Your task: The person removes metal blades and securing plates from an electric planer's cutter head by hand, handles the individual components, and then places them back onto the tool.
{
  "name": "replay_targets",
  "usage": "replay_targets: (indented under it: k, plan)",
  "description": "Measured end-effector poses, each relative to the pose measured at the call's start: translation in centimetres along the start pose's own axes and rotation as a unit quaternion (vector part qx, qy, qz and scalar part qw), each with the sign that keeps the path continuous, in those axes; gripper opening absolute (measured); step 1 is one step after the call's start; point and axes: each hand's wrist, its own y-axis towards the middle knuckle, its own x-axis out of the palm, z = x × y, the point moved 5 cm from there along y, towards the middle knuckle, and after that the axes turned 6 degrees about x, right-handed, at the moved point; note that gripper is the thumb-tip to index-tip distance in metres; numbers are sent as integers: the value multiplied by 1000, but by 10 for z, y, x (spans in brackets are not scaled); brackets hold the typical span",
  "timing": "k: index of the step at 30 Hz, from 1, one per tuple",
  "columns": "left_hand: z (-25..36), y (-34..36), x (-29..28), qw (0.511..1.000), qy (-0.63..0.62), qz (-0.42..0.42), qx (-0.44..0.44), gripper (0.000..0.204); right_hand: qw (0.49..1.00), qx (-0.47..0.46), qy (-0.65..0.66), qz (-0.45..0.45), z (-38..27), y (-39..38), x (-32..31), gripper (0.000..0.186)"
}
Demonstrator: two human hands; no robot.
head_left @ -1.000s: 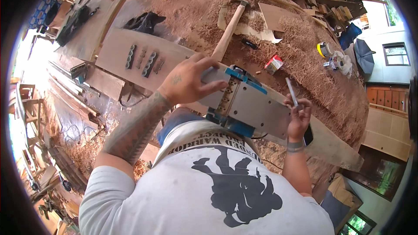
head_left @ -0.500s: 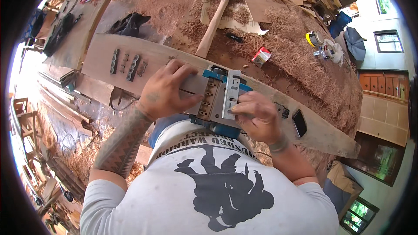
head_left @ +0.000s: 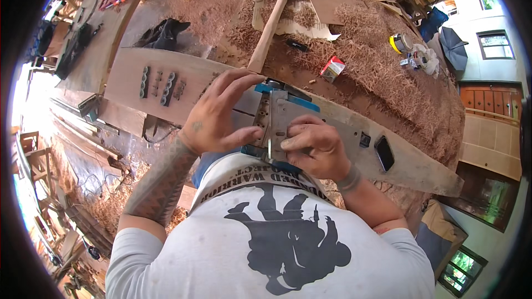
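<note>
An upturned blue planer (head_left: 301, 102) lies across a long wooden board (head_left: 346, 116) at my waist, its slotted drum area showing. My left hand (head_left: 219, 116) is open at the planer's left end, fingers spread and thumb stretched toward the drum. My right hand (head_left: 310, 147) grips a flat slotted metal strip (head_left: 277, 113), lying along the planer beside the drum, with curled fingers near its lower end. On the board's left part lie two dark metal bars with round holes (head_left: 169, 88) and rows of small bolts (head_left: 158, 83).
A black phone (head_left: 383, 152) and small dark part (head_left: 364, 139) lie on the board's right. Beyond are a long-handled tool (head_left: 266, 36), dark cloth (head_left: 158, 33), a red-and-white box (head_left: 332, 68), a yellow-labelled can (head_left: 400, 42) and wood shavings (head_left: 377, 83). A workbench (head_left: 102, 33) stands at upper left.
My right hand has brought the metal strip from the board's right side leftward onto the planer beside the drum. My left hand has shifted slightly left.
</note>
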Motion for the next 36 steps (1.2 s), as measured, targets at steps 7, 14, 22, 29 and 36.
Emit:
replay_targets:
  k: [7,14,22,29,36]
  plan:
    - [0,0,10,993,68,-98,28,72,990,48,135,6,4,-10,-4,30]
    - [-14,2,27,980,128,-135,-73,65,941,55,327,65,16,-14,-18,30]
    - [-13,8,27,978,129,-123,-109,72,921,146,331,145,26,-16,-25,22]
    - [-12,5,29,970,132,-142,-148,76,924,149,324,139,10,-4,-16,44]
    - [-10,1,29,968,162,-144,-124,75,926,181,309,122,6,0,-13,98]
